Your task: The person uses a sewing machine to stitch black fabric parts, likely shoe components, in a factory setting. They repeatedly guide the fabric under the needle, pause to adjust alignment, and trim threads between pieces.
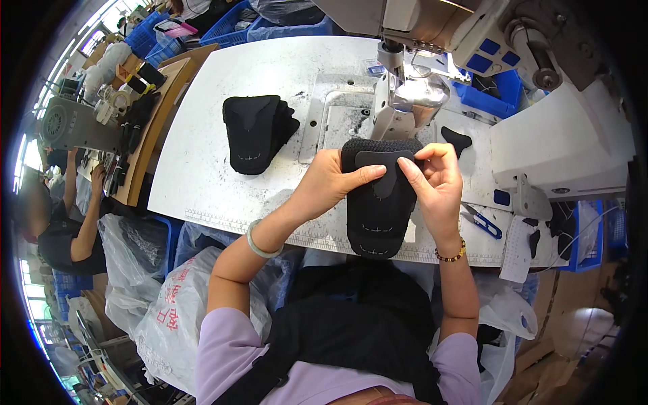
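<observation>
A: Starting at the far left of the frame, what is there?

B: A co-worker's arm (81, 233) at a neighbouring bench. Further right, upper centre-left, a stack of black shoe pieces (256, 131) lies on the white counter (202, 135), well apart from the hands.

A: And the hands?

B: At centre, the left hand (331, 185) clasps the left edge of a black shoe upper (379, 202), thumb on top. The right hand (435, 179) pinches a small dark overlay patch (381, 169) against the upper's top. Both hover just before the sewing machine head (412, 94).

A: What might go wrong?

B: The patch could likely slide askew if either pinch loosens. The machine stands close behind the fingers.

A: Room to move?

B: Open counter lies left; rightward, blue-handled snips (484, 223) sit near the counter's front edge, beside the right wrist, and could be knocked off.
</observation>
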A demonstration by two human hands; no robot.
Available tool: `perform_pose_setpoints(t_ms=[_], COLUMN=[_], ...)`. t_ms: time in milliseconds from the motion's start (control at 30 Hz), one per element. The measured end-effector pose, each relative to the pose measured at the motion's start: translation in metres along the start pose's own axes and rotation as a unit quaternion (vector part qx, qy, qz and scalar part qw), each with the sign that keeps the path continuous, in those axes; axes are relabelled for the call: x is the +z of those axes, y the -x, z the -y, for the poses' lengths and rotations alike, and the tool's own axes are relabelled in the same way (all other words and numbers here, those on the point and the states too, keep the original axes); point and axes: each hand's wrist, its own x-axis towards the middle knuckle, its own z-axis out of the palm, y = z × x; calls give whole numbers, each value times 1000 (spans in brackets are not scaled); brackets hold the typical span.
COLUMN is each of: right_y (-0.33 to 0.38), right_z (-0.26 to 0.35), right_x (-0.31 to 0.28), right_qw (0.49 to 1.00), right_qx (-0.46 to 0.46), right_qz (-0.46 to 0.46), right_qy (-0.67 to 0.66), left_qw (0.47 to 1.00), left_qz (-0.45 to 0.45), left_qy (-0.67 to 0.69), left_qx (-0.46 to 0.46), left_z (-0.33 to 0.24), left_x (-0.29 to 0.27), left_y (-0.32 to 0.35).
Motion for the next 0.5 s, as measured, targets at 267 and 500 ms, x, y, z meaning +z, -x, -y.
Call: perform_pose_setpoints(t_ms=[267, 500], right_y=[-5, -3], right_z=[7, 9], right_x=[4, 3], right_qw=[999, 999], right_qx=[18, 38], right_qz=[9, 13], right_qy=[-38, -10], left_qw=[1000, 1000], left_qz=[-7, -11], left_qy=[1, 0], left_qx=[-1, 23], left_z=[1, 4], left_x=[0, -1], left_y=[-1, -1])
